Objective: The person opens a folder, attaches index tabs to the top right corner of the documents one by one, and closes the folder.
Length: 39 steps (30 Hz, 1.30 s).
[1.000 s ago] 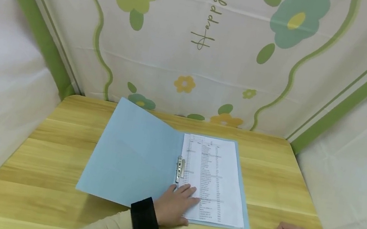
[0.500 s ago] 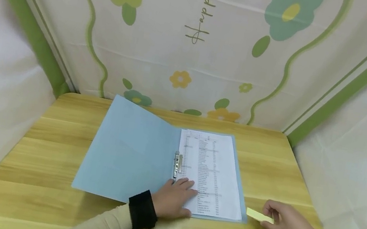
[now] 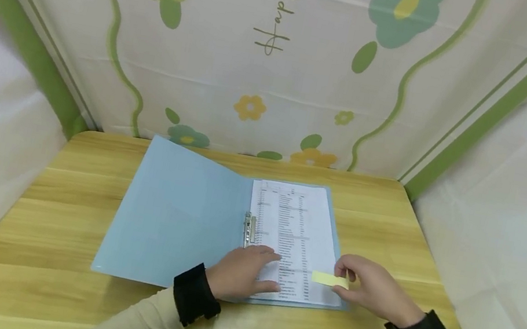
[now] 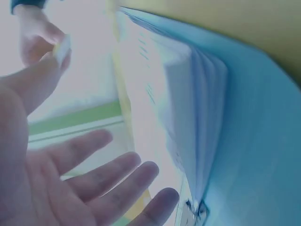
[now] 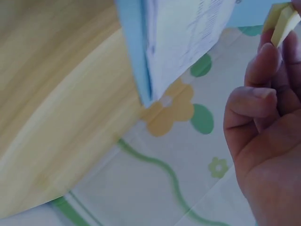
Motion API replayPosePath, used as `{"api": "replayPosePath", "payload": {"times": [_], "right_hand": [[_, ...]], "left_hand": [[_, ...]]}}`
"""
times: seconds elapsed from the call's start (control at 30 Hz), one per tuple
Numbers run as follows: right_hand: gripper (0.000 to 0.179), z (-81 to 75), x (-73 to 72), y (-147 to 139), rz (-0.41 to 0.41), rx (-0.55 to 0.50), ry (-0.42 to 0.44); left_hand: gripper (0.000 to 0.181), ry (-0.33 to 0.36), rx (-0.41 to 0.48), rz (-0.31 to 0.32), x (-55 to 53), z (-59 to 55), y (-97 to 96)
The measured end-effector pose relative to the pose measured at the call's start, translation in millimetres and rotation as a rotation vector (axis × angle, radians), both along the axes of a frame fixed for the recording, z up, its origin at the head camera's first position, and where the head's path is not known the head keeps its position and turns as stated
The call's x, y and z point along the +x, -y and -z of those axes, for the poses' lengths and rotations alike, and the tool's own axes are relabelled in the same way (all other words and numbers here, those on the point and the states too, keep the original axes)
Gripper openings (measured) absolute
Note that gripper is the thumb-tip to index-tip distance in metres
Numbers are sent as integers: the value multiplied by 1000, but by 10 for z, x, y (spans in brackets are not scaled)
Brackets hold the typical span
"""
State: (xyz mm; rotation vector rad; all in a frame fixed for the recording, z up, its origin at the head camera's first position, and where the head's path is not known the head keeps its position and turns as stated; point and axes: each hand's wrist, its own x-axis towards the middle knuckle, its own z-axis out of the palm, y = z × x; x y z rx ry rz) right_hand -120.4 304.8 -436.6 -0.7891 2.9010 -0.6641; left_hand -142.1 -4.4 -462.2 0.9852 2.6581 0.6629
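A light blue folder (image 3: 179, 220) lies spread on the table, its left cover tilted up. Printed sheets (image 3: 303, 224) fill its right side, by a metal clip (image 3: 249, 230) at the spine. Above the lower left of the sheets is my left hand (image 3: 241, 271), fingers and thumb spread and holding nothing; the left wrist view shows these fingers (image 4: 117, 188) beside the page stack (image 4: 183, 94). My right hand (image 3: 376, 290) pinches a narrow pale yellow sticky note pad (image 3: 325, 279) between thumb and fingers, over the sheets' lower right edge. The right wrist view shows the pad's layers (image 5: 284, 23) parting slightly.
The wooden table (image 3: 45, 232) extends around the folder on all sides. White fabric with printed flowers (image 3: 249, 108) hangs at the back, and plain white fabric (image 3: 511, 232) stands at both sides.
My right hand has carried the sticky note pad leftward from the table to over the sheets. My left hand, flat on the page before, has lifted and turned. The head view has shifted slightly.
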Motion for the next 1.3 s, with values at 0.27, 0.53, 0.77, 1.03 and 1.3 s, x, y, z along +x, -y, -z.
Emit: {"api": "replayPosePath", "payload": {"times": [0.27, 0.53, 0.77, 1.03, 1.3], "right_hand": [[33, -12, -91, 389, -71, -49, -204], [33, 10, -178, 636, -117, -51, -367], [32, -18, -182, 728, -121, -55, -381], [34, 16, -216, 741, -113, -114, -359], [28, 29, -228, 689, -9, -256, -258]], "left_hand": [[43, 285, 435, -78, -68, 8, -10], [28, 421, 661, -133, -80, 42, 44], [20, 410, 696, -145, -84, 18, 68], [16, 357, 733, -190, -80, 32, 86], [15, 346, 778, -227, -100, 10, 107]]}}
